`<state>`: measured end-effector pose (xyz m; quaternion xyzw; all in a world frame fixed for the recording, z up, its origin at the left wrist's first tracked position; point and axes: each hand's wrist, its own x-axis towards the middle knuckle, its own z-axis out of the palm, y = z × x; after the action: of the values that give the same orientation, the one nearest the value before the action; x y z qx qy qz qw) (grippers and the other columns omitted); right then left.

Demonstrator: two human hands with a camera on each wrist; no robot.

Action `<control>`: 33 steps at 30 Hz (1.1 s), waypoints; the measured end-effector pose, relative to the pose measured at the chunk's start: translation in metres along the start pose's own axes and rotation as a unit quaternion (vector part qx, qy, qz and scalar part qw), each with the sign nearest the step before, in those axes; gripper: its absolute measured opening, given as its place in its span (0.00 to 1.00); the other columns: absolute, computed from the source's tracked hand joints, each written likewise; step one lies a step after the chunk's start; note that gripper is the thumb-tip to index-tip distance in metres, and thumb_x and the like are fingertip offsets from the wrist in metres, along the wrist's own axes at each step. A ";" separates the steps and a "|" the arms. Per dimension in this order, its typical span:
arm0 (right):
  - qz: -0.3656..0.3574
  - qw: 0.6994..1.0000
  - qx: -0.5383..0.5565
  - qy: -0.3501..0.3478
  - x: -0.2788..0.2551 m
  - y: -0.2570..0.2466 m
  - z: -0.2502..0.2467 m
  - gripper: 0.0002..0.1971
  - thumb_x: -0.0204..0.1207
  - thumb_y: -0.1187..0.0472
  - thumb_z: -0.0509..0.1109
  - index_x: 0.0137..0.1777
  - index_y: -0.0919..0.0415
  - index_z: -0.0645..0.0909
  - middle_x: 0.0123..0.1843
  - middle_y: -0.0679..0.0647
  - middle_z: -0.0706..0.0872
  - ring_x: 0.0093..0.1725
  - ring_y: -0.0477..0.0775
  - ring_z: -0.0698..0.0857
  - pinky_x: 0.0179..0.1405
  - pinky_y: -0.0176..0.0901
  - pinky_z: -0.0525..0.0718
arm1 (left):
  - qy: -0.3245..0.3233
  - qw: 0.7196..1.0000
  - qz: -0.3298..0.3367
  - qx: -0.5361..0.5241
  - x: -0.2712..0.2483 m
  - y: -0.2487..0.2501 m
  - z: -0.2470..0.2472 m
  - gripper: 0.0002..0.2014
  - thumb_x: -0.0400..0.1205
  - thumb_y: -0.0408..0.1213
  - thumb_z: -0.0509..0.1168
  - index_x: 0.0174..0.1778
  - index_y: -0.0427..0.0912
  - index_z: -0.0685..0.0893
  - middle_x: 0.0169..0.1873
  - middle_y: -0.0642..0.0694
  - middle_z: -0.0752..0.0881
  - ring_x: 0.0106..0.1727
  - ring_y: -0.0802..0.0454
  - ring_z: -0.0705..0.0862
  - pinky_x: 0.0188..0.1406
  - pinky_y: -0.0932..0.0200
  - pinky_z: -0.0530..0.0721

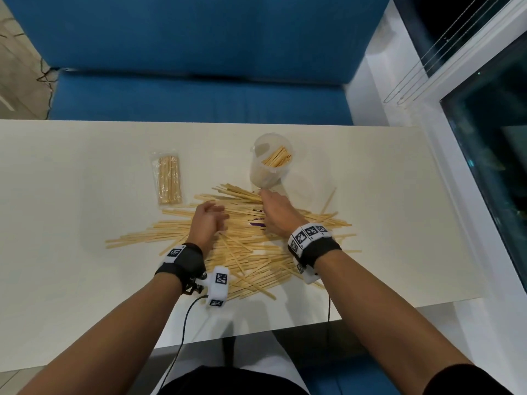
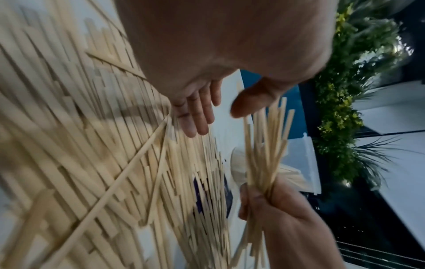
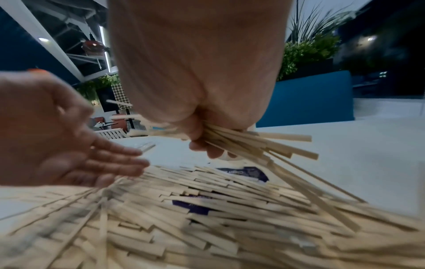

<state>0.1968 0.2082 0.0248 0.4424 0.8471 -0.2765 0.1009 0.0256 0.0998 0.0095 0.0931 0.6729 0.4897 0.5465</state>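
Observation:
A big loose pile of thin wooden sticks (image 1: 242,246) (image 2: 92,163) (image 3: 184,218) lies spread over the white table (image 1: 85,181). My right hand (image 1: 275,212) (image 3: 207,138) grips a bundle of these sticks (image 1: 242,193) (image 2: 264,154) (image 3: 264,147) just above the pile. My left hand (image 1: 209,220) (image 2: 202,112) (image 3: 103,163) hovers over the pile's left part with fingers straight and palm empty. A clear plastic cup (image 1: 271,161) behind the pile holds several sticks upright.
A sealed clear packet of sticks (image 1: 169,178) lies at the back left of the pile. A purple-printed wrapper (image 1: 258,223) (image 3: 243,173) lies under the sticks. A blue sofa (image 1: 199,67) stands beyond the table; a window frame (image 1: 427,124) runs along the right.

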 end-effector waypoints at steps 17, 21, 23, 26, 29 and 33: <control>-0.028 0.992 -0.058 -0.111 0.005 -0.031 -0.013 0.06 0.84 0.72 0.59 0.53 0.61 0.70 0.39 0.51 0.73 0.38 0.55 0.76 0.29 0.46 0.66 | 0.121 0.989 -0.067 -0.057 0.033 0.010 0.023 0.30 0.84 0.54 0.56 0.80 0.46 0.63 0.71 0.41 0.81 0.68 0.39 0.83 0.69 0.36 0.82; -0.039 0.989 -0.072 -0.122 0.009 -0.033 -0.016 0.11 0.82 0.73 0.61 0.62 0.64 0.74 0.48 0.58 0.82 0.44 0.61 0.81 0.30 0.48 0.69 | 0.131 0.985 -0.083 -0.080 0.031 0.016 0.028 0.25 0.89 0.47 0.51 0.83 0.46 0.59 0.65 0.41 0.85 0.63 0.39 0.86 0.65 0.37 0.86; -0.053 0.988 -0.081 -0.123 0.010 -0.035 -0.018 0.11 0.84 0.72 0.61 0.63 0.64 0.73 0.50 0.61 0.84 0.44 0.62 0.82 0.32 0.49 0.72 | 0.143 0.982 -0.087 -0.087 0.030 0.020 0.028 0.24 0.90 0.44 0.50 0.83 0.42 0.60 0.61 0.40 0.87 0.60 0.39 0.88 0.56 0.42 0.88; -0.060 0.984 -0.116 -0.123 0.012 -0.038 -0.022 0.08 0.87 0.68 0.62 0.64 0.65 0.76 0.55 0.62 0.84 0.48 0.64 0.83 0.39 0.51 0.75 | 0.147 0.980 -0.092 -0.096 0.038 0.015 0.024 0.22 0.88 0.39 0.50 0.77 0.33 0.69 0.54 0.36 0.91 0.54 0.37 0.92 0.38 0.50 0.87; -0.061 0.978 -0.165 -0.113 0.013 -0.042 -0.023 0.08 0.86 0.67 0.64 0.62 0.67 0.80 0.57 0.64 0.85 0.49 0.65 0.85 0.41 0.52 0.77 | 0.137 0.985 -0.075 -0.068 0.038 0.016 0.026 0.13 0.88 0.34 0.50 0.59 0.37 0.78 0.57 0.36 0.89 0.43 0.40 0.89 0.34 0.53 0.80; -0.055 0.983 -0.141 -0.100 0.014 -0.044 -0.020 0.11 0.83 0.68 0.64 0.64 0.66 0.77 0.56 0.64 0.84 0.49 0.66 0.84 0.42 0.53 0.78 | 0.126 0.988 -0.064 -0.067 0.037 0.020 0.026 0.10 0.89 0.35 0.51 0.55 0.38 0.77 0.67 0.28 0.82 0.38 0.46 0.86 0.41 0.50 0.85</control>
<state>0.1544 0.2088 0.0523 0.3467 0.8864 -0.2022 0.2307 0.0242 0.1486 0.0030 -0.0494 0.7070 0.5051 0.4926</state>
